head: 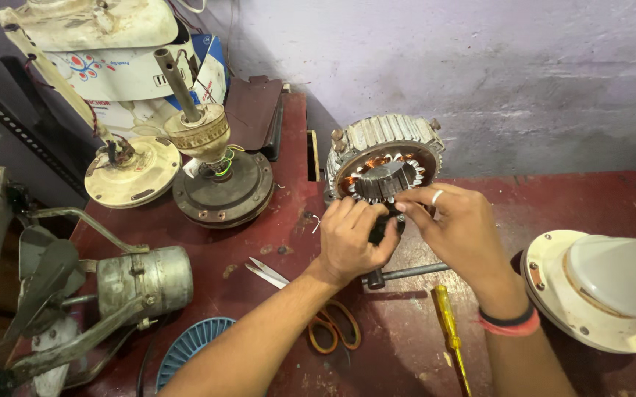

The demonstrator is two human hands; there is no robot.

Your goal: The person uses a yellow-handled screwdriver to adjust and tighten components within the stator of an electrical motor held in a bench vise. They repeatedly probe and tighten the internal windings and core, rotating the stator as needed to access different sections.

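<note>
A round fan motor stator (384,151) with copper windings and a finned metal housing stands on edge at the back of the dark red table (568,198). Just in front of it, my left hand (351,239) is closed around a small dark part (378,229). My right hand (459,228), with a ring on one finger and bands at the wrist, pinches the top of the same part, its fingertips touching the stator's lower teeth. A steel shaft (406,273) lies on the table beneath both hands.
Orange-handled scissors (311,312) and a yellow screwdriver (450,334) lie near me. A cream fan housing (597,290) sits at the right. At the left are a grey motor with blades (145,279), a blue grille (193,345), two old fan motors (219,184) and boxes.
</note>
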